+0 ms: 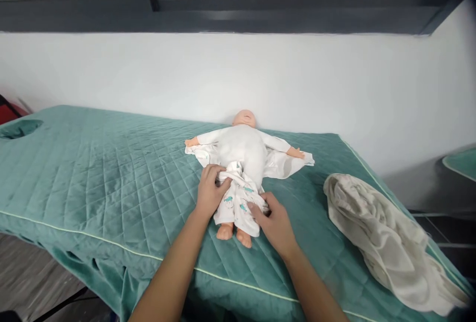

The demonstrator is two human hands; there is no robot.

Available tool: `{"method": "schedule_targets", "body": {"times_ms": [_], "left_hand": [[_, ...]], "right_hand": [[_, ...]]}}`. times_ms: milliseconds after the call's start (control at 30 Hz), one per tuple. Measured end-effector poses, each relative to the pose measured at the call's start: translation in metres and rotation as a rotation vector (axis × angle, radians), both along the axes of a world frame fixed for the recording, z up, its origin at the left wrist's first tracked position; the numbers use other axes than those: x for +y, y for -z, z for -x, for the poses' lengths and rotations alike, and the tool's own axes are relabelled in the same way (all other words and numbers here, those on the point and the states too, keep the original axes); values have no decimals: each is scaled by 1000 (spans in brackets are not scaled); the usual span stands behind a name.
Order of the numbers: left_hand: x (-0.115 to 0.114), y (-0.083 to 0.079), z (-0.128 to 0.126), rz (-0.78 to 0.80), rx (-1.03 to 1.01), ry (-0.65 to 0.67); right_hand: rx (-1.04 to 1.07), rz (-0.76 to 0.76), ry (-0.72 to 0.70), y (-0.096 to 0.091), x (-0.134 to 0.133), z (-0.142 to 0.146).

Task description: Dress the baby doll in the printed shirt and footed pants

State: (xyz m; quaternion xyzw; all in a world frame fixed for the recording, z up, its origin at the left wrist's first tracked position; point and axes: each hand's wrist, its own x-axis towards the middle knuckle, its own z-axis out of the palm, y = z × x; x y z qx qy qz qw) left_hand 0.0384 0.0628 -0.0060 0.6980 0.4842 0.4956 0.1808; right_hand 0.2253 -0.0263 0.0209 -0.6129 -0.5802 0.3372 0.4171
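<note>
A baby doll [243, 148] lies on its back on a green quilted massage table [111, 173], head toward the wall and arms spread. It wears a white top and white patterned trousers [238, 203] with small teal prints. My left hand [208, 190] is closed on the waistband of the trousers at the doll's left hip side. My right hand [273, 220] pinches the trouser fabric on the other side, by the thigh. The doll's bare feet stick out between my wrists. A white cloth [280, 163] lies spread under the doll.
A crumpled cream cloth [375, 232] lies on the table's right end, reaching its edge. A face hole [18, 128] is at the table's far left. A white wall runs behind, with a dark window frame above. A second green table [461, 163] shows at far right.
</note>
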Motion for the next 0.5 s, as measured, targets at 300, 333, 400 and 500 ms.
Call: {"method": "schedule_targets", "body": {"times_ms": [300,333,400,500], "left_hand": [[0,-2,2,10,-10,7],[-1,-3,2,-2,-2,10],[-5,-6,2,-37,16,27],[-16,-9,3,-46,34,56]], "right_hand": [[-7,7,35,3,13,6],[-20,-1,64,4,15,8],[-47,-16,117,6,21,11],[-61,-33,175,9,28,15]]}}
